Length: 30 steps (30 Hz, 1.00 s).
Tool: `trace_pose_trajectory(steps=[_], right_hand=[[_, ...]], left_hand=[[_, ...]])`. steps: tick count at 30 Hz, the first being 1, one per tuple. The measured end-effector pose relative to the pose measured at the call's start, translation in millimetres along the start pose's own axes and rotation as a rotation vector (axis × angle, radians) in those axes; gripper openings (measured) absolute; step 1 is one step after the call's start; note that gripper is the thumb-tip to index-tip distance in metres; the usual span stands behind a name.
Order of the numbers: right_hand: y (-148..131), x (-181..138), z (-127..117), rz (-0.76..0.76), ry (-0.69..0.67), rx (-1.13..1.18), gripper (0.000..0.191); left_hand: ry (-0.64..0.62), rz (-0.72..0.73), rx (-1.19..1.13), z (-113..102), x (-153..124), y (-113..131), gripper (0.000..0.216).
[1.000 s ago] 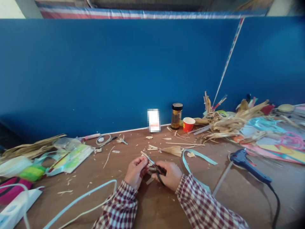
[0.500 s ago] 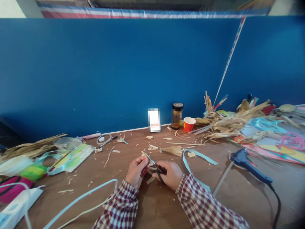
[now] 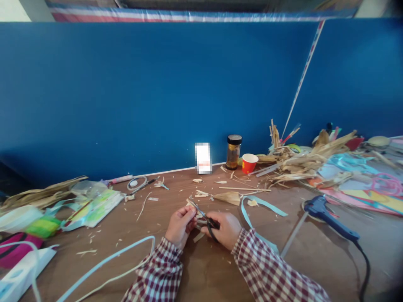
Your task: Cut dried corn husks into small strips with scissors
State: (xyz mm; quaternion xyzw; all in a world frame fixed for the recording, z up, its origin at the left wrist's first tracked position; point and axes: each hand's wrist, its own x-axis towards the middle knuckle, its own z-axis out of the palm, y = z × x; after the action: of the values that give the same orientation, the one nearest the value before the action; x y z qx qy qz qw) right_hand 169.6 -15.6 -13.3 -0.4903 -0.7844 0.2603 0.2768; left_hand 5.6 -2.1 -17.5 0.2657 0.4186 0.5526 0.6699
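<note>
My right hand (image 3: 224, 230) is closed around the black handles of a small pair of scissors (image 3: 204, 216), whose blades point up and to the left. My left hand (image 3: 180, 225) pinches a small pale piece of dried husk (image 3: 190, 204) right at the blades. Both hands hover just above the brown table (image 3: 208, 268), near its front middle. Small husk scraps (image 3: 198, 238) lie on the table under and around the hands.
A blue glue gun (image 3: 327, 217) with a black cord lies to the right. A light-blue strip (image 3: 261, 204) and a husk cone (image 3: 229, 197) lie behind the hands. A jar (image 3: 233, 152), a red cup (image 3: 249, 163) and a husk pile (image 3: 302, 161) stand at the back right. Coloured packets (image 3: 91, 207) clutter the left.
Nothing much has changed; the hands and scissors stay in the same place, with only a slight shift of the view.
</note>
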Motion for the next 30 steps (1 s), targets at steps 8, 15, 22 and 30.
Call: trace_pose_trajectory(steps=[8, 15, 22, 30], right_hand=[[0.1, 0.7, -0.6, 0.019, -0.005, -0.014, 0.024], [-1.2, 0.8, -2.6, 0.047, -0.017, -0.011, 0.024], [5.0, 2.5, -0.2, 0.069, -0.020, 0.001, 0.027], [5.0, 2.3, 0.6, 0.027, 0.026, 0.000, 0.031]], left_hand=[[-0.010, 0.003, 0.000, -1.2, 0.0, -1.1, 0.027], [-0.009, 0.007, 0.009, -0.2, -1.9, -0.2, 0.025], [-0.017, 0.008, 0.019, -0.3, -1.9, 0.7, 0.024], [-0.001, 0.016, 0.041, 2.9, -3.9, 1.8, 0.026]])
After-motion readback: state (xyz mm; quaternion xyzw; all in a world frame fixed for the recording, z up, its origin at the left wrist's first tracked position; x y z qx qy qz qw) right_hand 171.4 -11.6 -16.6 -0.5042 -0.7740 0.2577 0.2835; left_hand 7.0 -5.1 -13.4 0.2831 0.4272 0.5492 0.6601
